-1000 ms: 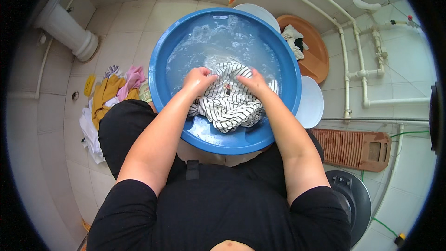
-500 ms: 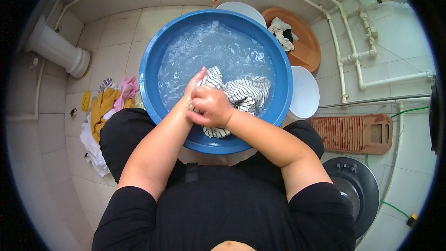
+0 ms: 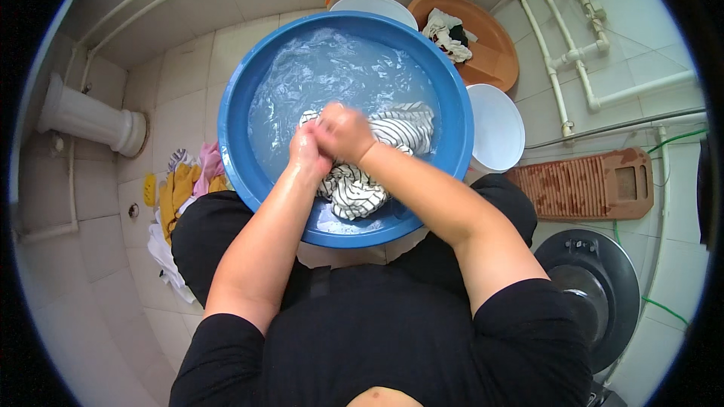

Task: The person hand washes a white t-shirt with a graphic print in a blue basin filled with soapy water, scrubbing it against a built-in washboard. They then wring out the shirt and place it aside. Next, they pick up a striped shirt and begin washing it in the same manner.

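Observation:
A wet white garment with dark wavy stripes [image 3: 353,192] lies bunched in the near part of a big blue basin [image 3: 234,109] of cloudy water [image 3: 302,68]. My left hand [image 3: 305,149] is closed round a fold of it. Pressed against the left from the right side, my right hand [image 3: 345,134] is a curled fist gripping the same cloth, slightly smeared by motion. Part of the garment spreads right of my fists in the water, and another bunch hangs below them near the basin's front wall. What lies between my palms is hidden.
Left of my knee lies a pile of clothes [image 3: 179,185] beside a yellow brush-like thing [image 3: 149,190]. White basins [image 3: 496,128] and a brown basin [image 3: 498,49] holding cloth [image 3: 446,34] stand right and behind. A brown washboard [image 3: 581,188] and a black round lid-like thing [image 3: 622,294] are at right.
My right fist has moved up over the left hand, and the left has closed from stretched fingers. More striped cloth now bunches below my hands. The whole view has shifted slightly.

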{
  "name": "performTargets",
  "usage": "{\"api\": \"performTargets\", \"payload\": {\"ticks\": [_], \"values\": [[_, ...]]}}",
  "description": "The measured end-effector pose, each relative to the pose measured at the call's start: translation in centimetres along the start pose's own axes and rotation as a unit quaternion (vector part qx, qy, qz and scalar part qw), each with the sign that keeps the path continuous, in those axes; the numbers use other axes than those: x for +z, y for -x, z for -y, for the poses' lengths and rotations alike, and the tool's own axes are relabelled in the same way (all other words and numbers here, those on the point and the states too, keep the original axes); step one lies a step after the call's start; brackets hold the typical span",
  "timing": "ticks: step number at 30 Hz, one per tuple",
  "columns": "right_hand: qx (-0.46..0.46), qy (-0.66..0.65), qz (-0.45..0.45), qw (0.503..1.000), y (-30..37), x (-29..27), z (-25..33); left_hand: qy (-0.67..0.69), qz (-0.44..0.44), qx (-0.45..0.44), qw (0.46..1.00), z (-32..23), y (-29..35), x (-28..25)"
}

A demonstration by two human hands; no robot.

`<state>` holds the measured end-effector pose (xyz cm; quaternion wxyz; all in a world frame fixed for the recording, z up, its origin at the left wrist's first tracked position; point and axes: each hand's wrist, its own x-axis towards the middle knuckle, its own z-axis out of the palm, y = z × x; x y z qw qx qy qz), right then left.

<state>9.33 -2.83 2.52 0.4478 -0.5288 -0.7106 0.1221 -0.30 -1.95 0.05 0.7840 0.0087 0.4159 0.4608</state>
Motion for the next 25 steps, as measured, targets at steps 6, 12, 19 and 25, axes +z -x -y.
{"api": "performTargets", "payload": {"ticks": [6, 12, 19, 25], "values": [[0.263, 0.123, 0.142, 0.946, -0.9, -3.8, -9.2, 0.060, 0.013, 0.131, 0.990, -1.2, -1.7, -1.3], [0.343, 0.159, 0.372, 0.848, -0.2, -6.5, -8.9, -0.051, -0.116, 0.102, 0.987, -1.3, -0.6, -0.5], [0.230, -0.194, 0.164, 0.940, -0.5, -2.1, -3.0, -0.110, 0.004, 0.054, 0.992, -0.5, -3.1, -2.6], [0.074, -0.222, 0.212, 0.949, 1.5, -2.9, 5.2, -0.052, 0.103, -0.229, 0.967, -2.8, 0.2, 0.1]]}}
